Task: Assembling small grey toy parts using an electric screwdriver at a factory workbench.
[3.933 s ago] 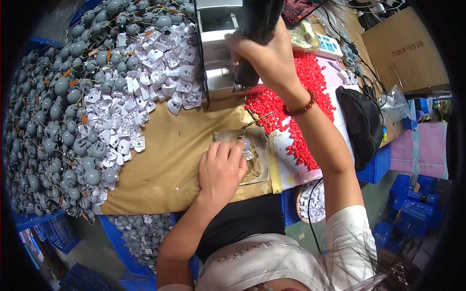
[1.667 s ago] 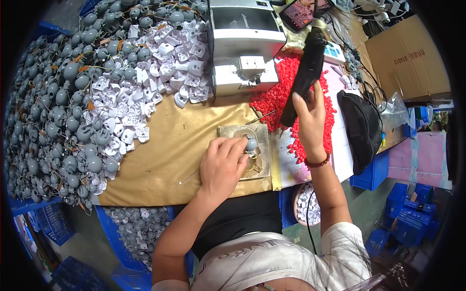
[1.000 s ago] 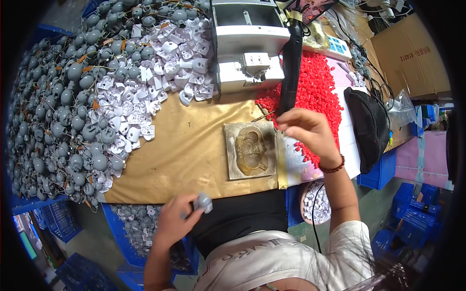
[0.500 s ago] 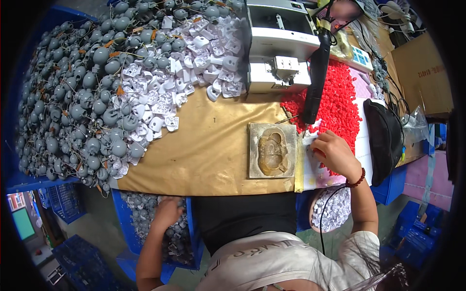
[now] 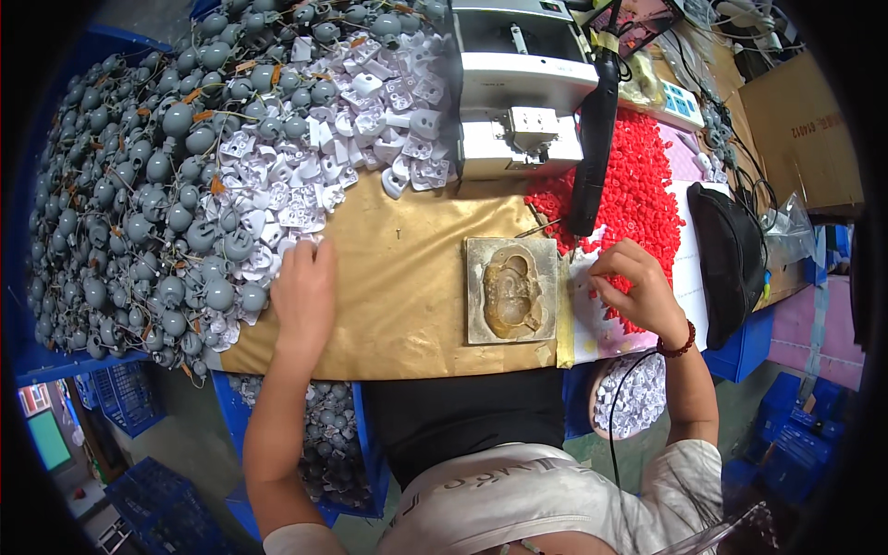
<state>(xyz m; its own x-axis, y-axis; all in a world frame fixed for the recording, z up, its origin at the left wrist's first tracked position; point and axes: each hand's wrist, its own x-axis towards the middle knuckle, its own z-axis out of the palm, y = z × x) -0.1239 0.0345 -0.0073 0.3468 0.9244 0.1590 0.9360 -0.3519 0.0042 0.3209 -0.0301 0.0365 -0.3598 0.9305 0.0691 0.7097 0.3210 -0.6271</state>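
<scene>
My left hand [image 5: 305, 289] is over the gold-brown table cover, at the near edge of a heap of white plastic parts [image 5: 301, 211]. Its fingers bend down and their tips are hidden, so I cannot see whether they hold anything. My right hand [image 5: 638, 289] is beside a pile of small red plastic pieces [image 5: 643, 194], above white paper. Its thumb and forefinger are closed in a pinch, and what lies between them is too small to make out. Between the hands rests a square metal block [image 5: 474, 305] with a rounded, amber-coated hollow.
Grey round parts with wires [image 5: 148, 213] fill the left side. A white and grey machine [image 5: 523, 92] stands at the back, with a black handheld tool [image 5: 595, 157] beside it. A black pouch [image 5: 726, 268] lies right. Below the table edge is a blue bin [image 5: 363, 444] of grey parts.
My left hand has risen from the blue bin below the table to the edge of the white parts. My right hand has stayed nearly in place beside the red pieces.
</scene>
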